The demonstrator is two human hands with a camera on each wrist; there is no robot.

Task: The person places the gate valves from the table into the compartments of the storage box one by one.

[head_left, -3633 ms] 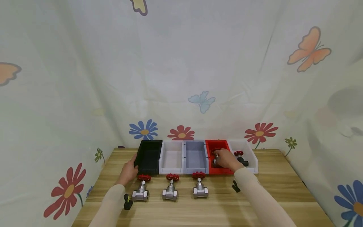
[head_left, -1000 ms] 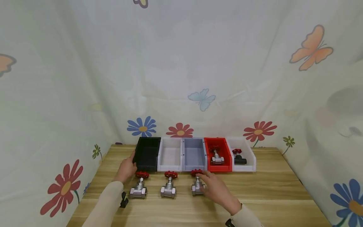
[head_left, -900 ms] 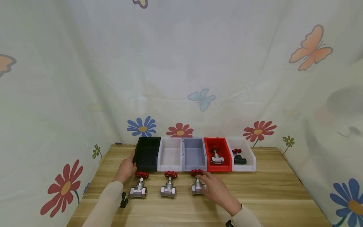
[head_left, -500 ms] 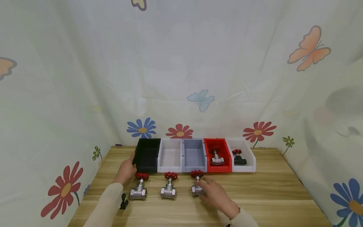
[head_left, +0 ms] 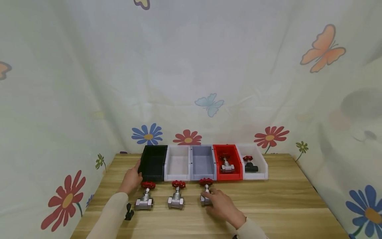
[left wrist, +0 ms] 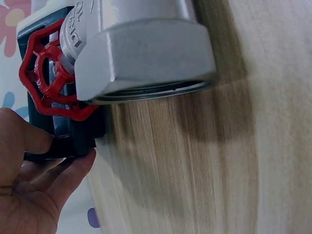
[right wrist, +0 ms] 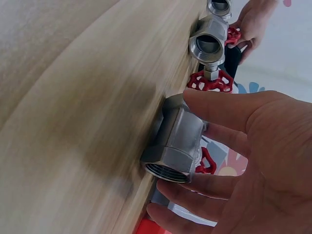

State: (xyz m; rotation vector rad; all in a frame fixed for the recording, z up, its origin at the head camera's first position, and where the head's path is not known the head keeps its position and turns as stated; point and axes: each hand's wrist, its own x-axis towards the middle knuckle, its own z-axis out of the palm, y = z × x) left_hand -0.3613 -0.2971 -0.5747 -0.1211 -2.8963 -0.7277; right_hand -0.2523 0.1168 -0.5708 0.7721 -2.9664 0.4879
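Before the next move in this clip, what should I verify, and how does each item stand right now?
1. Left hand grips black bin: ok.
2. Right hand at right valve: ok.
3. Right fingers firmly holding it: cannot tell; they flank its body, but pressure doesn't show.
4. Right valve lifted off table: not ok, it stands on it.
5. Grey bin without a valve: ok.

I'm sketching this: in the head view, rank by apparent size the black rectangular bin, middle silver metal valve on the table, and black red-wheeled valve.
1. Black rectangular bin
2. Middle silver metal valve
3. Black red-wheeled valve, farther back
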